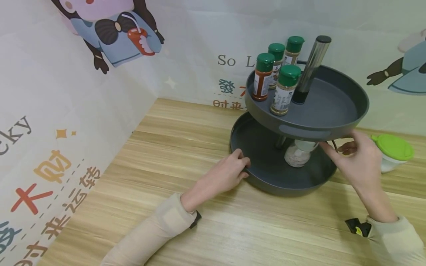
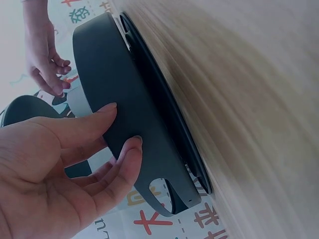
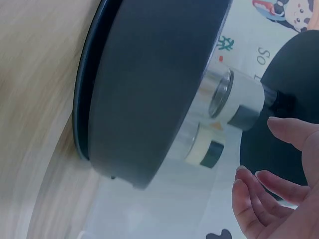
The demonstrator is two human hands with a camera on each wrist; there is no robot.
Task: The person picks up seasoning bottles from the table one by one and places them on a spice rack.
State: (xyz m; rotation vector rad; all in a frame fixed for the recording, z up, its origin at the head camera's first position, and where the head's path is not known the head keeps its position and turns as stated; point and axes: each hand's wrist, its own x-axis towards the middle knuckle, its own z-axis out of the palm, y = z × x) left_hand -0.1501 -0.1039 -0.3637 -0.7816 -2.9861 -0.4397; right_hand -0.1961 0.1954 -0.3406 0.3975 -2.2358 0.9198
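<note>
A dark grey two-tier turntable (image 1: pixel 293 190) stands on the table, a metal post (image 1: pixel 313 66) rising through it. My left hand (image 1: pixel 229 168) grips the near left rim of its lower tray (image 2: pixel 119 84), thumb and fingertips against the wall. At the right, my right hand (image 1: pixel 361 162) is by the gap between the tiers, below the upper tray (image 1: pixel 339 92). Its thumb and fingers are apart with nothing between them in the right wrist view. A clear jar (image 1: pixel 297 156) with pale contents sits on the lower tray; the right wrist view shows two jars (image 3: pixel 244 99) side by side.
Several green-capped spice bottles (image 1: pixel 283 90) stand at the left of the upper tray. A white container with a bright green lid (image 1: pixel 394 147) is on the table (image 1: pixel 186 147) behind my right hand. Printed wall covering (image 1: pixel 199 44) borders the table at the back and left.
</note>
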